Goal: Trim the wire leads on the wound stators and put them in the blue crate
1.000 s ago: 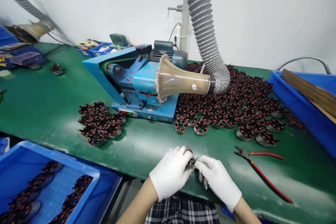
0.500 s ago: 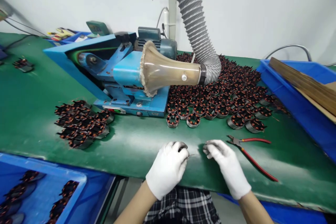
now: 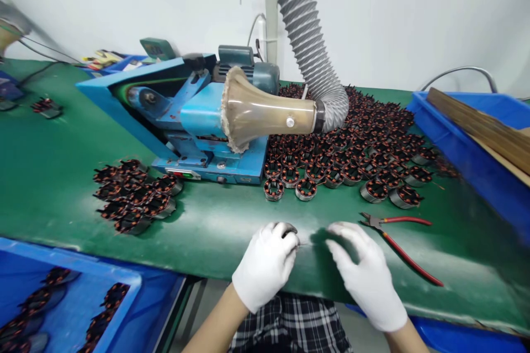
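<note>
The left hand was clenched around a wound stator, pinning it to the desk near the edge; the right hand hovered released, beside red-handled cutters.

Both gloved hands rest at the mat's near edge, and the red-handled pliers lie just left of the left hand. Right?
Not quite. In the head view the red-handled pliers lie just right of the right hand, not left of the left hand. The rest holds.
</note>
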`<state>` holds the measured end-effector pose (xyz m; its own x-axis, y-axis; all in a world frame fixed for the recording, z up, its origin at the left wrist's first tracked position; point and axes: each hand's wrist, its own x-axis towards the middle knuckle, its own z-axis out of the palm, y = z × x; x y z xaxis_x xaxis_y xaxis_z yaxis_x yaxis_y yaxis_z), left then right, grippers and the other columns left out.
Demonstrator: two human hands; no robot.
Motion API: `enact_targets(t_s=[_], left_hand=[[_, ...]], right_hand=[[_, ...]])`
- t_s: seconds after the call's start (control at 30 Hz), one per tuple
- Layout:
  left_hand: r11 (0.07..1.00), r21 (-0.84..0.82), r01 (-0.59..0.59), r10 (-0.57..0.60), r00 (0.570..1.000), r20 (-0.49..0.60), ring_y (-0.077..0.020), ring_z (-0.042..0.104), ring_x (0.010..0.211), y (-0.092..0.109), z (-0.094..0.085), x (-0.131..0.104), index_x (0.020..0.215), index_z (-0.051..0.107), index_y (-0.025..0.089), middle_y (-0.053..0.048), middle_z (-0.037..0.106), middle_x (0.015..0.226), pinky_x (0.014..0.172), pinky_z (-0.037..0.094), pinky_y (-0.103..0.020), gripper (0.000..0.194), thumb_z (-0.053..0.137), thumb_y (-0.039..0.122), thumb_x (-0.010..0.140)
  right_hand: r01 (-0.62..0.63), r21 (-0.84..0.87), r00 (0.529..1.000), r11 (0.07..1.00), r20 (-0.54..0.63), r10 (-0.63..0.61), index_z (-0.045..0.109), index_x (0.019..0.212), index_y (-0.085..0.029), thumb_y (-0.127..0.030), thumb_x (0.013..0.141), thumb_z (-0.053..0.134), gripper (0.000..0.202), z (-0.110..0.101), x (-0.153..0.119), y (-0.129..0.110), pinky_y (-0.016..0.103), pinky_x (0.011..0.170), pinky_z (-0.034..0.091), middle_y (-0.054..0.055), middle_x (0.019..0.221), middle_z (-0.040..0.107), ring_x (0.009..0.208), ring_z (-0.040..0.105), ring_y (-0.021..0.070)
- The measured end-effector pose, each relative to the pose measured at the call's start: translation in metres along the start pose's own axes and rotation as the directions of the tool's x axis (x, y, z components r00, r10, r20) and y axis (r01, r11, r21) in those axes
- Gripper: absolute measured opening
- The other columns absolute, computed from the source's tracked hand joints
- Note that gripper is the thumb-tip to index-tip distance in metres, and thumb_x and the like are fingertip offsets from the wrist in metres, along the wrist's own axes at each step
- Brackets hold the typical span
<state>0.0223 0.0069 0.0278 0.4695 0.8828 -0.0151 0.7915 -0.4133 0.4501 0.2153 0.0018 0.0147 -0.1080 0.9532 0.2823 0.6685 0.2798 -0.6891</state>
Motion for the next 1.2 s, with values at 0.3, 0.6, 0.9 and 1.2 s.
enact_targets(t_s=[0.3,0.6,0.9,1.2], left_hand=[[0.999,-0.030,-0.018,0.017,0.999,-0.028,-0.0198,0.050,0.096,0.001,-0.004,-0.002,0.097,0.052,0.022,-0.003,0.054,0.104,0.083,0.041,-0.037,0.018,0.041,0.017,0.085],[0.964,-0.252,0.088,-0.135,0.975,-0.176,-0.0284,0.038,0.119,-0.026,0.007,-0.012,0.122,0.037,0.015,-0.015,0.036,0.131,0.097,0.038,-0.041,0.083,0.077,0.024,0.050],[0.905,-0.396,0.157,-0.230,0.962,-0.144,-0.0270,0.043,0.118,-0.019,0.011,-0.024,0.114,0.047,0.022,-0.010,0.044,0.129,0.099,0.037,-0.046,0.063,0.075,0.024,0.058],[0.867,-0.498,0.036,-0.138,0.976,-0.169,-0.0237,0.058,0.097,-0.007,-0.002,-0.026,0.101,0.058,0.030,-0.002,0.059,0.107,0.083,0.051,-0.036,0.041,0.068,0.022,0.062]], right_hand=[[0.592,-0.279,0.793,0.756,0.369,-0.485,0.056,0.087,-0.013,-0.008,0.089,0.029,0.029,0.027,0.012,-0.012,0.030,0.057,0.041,0.006,0.071,0.052,0.062,0.049,0.0193],[0.424,-0.259,0.873,0.868,0.372,-0.315,0.055,0.097,-0.015,-0.014,0.089,0.037,0.020,0.037,0.008,0.000,0.029,0.058,0.044,0.006,0.077,0.053,0.060,0.053,0.0188],[0.558,-0.256,0.829,0.789,0.211,-0.518,0.057,0.106,-0.017,0.002,0.078,0.027,0.044,0.015,0.007,-0.015,0.027,0.050,0.040,0.005,0.067,0.047,0.054,0.045,0.0180],[-0.086,0.147,0.931,0.985,0.365,0.027,0.058,0.060,-0.020,-0.019,0.077,0.051,0.018,0.002,0.018,-0.040,0.028,0.069,0.044,0.002,0.064,0.053,0.071,0.054,0.0191]])
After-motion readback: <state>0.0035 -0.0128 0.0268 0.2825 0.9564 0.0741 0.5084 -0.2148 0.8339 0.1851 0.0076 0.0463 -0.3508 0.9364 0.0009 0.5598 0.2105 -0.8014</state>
